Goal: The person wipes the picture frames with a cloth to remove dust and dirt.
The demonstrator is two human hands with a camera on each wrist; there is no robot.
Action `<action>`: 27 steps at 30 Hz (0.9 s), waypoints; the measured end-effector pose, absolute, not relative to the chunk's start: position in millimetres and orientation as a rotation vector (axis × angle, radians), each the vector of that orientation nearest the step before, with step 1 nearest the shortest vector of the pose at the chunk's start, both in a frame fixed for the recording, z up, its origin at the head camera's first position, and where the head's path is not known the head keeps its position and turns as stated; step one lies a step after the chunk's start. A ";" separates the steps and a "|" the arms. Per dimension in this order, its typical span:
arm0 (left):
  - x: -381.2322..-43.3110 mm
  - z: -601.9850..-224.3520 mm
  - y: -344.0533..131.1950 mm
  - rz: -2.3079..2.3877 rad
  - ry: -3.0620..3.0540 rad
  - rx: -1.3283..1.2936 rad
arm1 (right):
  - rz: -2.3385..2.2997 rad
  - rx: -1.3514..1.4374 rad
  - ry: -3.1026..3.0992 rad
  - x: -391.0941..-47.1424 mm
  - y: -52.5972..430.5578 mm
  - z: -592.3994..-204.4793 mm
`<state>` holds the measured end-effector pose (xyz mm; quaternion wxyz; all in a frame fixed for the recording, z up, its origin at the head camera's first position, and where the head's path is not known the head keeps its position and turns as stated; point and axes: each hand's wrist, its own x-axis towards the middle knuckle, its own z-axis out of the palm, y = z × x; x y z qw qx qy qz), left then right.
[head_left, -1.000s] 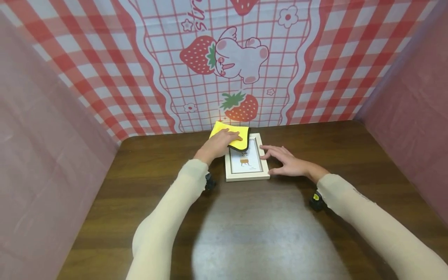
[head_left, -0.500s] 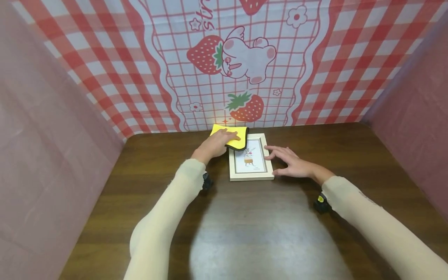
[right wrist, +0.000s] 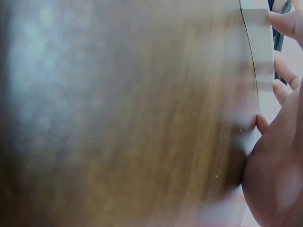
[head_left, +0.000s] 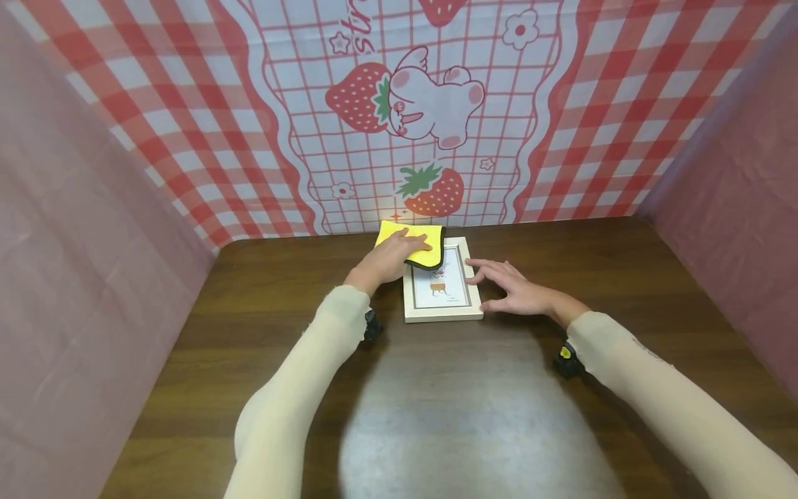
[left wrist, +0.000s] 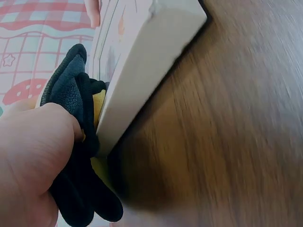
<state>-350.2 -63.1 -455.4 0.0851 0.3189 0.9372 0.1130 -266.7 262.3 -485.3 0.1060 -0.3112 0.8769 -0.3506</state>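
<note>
While left hand (head_left: 385, 258) pinches soft yellow cloth (head_left: 429, 235), right hand (head_left: 516, 291), fingers spread, touches picture frame (head_left: 444, 314): likely stiff, light, front perhaps fragile; best held by 2 outer edges.

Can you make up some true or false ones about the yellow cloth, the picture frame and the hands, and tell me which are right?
1. The left hand is on the cloth. True.
2. The right hand is on the cloth too. False: it touches the right side of the frame.
3. The frame stands upright. False: it lies flat on the table.
4. Strawberries are printed on the backdrop. True.
5. The cloth covers the whole frame. False: it covers only the far left part, and much of the picture shows.
6. The cloth has a dark edge. True.
</note>
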 end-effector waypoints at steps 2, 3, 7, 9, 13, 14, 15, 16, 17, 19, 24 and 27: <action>-353.2 -457.6 -59.0 0.349 2.782 0.925 | -1.045 -0.952 2.589 -269.2 264.6 -490.8; -358.3 -463.5 -57.4 0.359 2.787 0.924 | -1.050 -0.969 2.591 -271.4 266.5 -494.8; -351.5 -453.4 -45.2 0.367 2.766 0.854 | -1.060 -0.980 2.583 -276.0 270.6 -500.9; -358.5 -461.6 -41.2 0.367 2.764 0.851 | -1.049 -0.956 2.586 -278.7 272.1 -503.9; -371.1 -475.8 -34.5 0.372 2.759 0.879 | -1.035 -0.932 2.589 -282.5 273.4 -507.9; -375.6 -480.7 -32.9 0.375 2.758 0.890 | -1.035 -0.923 2.587 -283.4 273.8 -508.8; -379.8 -485.2 -31.1 0.374 2.759 0.906 | -1.037 -0.920 2.586 -283.7 273.9 -509.1; -381.8 -486.7 -29.0 0.364 2.759 0.917 | -1.037 -0.918 2.585 -284.0 273.7 -509.2; -383.6 -487.6 -26.8 0.347 2.758 0.924 | -1.034 -0.907 2.588 -284.7 273.8 -510.2; -385.3 -487.9 -21.9 0.318 2.759 0.939 | -1.029 -0.900 2.589 -285.1 273.4 -510.3; -382.2 -482.9 -8.9 0.257 2.763 0.938 | -1.024 -0.854 2.586 -284.8 272.1 -509.4; -380.9 -481.3 -2.4 0.231 2.771 0.954 | -1.029 -0.824 2.578 -284.3 272.0 -509.1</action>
